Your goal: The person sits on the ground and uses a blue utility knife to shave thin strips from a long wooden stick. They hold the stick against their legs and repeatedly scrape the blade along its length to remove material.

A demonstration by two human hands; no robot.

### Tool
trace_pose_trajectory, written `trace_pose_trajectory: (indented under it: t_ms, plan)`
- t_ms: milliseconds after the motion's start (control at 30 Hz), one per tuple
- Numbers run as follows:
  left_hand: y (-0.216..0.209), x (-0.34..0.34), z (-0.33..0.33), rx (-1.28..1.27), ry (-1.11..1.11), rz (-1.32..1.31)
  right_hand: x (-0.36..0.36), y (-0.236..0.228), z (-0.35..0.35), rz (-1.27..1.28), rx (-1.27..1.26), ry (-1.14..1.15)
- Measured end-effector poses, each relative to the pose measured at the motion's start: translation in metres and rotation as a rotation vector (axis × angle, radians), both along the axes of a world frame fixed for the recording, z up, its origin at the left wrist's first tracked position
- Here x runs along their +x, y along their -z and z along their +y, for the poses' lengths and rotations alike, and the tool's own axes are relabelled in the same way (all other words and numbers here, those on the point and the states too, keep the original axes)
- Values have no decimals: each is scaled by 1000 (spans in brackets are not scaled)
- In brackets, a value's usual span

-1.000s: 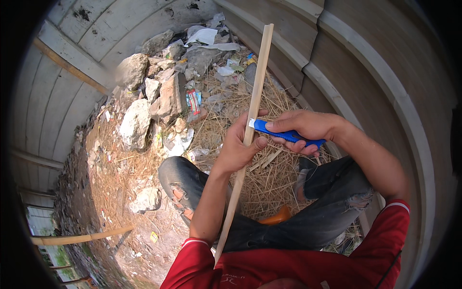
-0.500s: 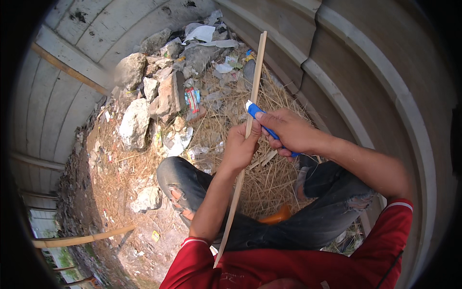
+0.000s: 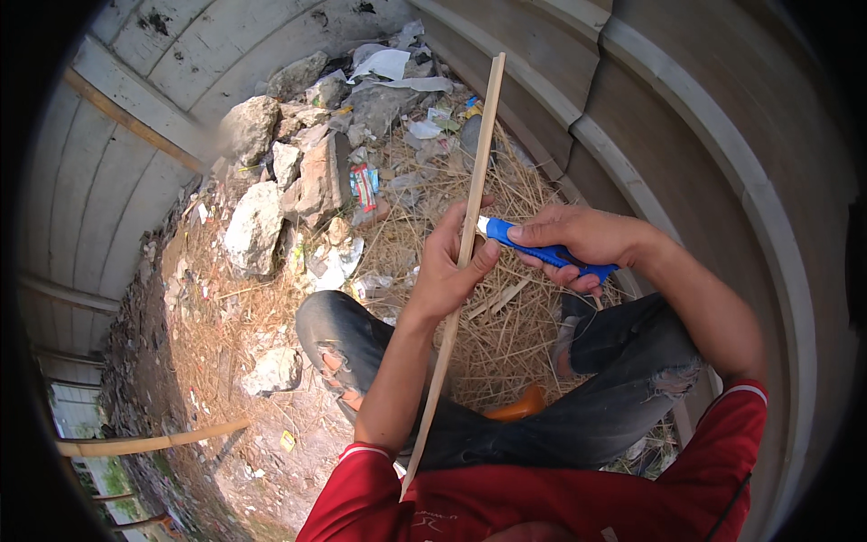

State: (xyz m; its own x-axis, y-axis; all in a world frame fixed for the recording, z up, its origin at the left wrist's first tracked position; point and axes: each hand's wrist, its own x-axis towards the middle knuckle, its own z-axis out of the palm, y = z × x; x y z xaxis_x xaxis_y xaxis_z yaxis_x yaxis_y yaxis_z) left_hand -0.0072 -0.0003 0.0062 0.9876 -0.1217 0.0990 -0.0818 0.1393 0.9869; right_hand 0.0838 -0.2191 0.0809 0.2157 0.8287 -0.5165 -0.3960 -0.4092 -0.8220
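Observation:
A long, narrow pale strip point(image 3: 486, 135), wood or bamboo by its look, slants up from my lap to well beyond my hands. Around its middle, my left hand point(image 3: 449, 269) is closed, thumb on the near side. My right hand point(image 3: 578, 242) grips a blue utility knife point(image 3: 555, 254), thumb along the top of its handle. The knife's pale tip lies right beside the strip, just above my left thumb; whether it touches the strip I cannot tell. An orange object point(image 3: 518, 404), partly covered by my leg, lies on the straw below my hands.
Broken rocks point(image 3: 255, 226) and litter are piled ahead and to the left. Dry straw point(image 3: 488, 361) covers the ground between my bent legs. A corrugated metal wall point(image 3: 668, 117) curves close along my right. Pale panels point(image 3: 135, 154) stand at the left, and a bamboo pole point(image 3: 153, 446) juts in there.
The knife has turned from pointing steeply up over the strip to lying nearly level beside it. My right hand has moved right, and my left thumb has come away from it.

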Motion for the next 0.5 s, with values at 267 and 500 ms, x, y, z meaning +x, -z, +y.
trace_pose_trajectory:
  t_ms: [267,500]
  plan:
    - [16,3,-6,-21,-65,-143,-8,-1,8,96,-116,-18]
    - [10,-1,0,-107,26,-9,-34,2,15,-91,-27,116]
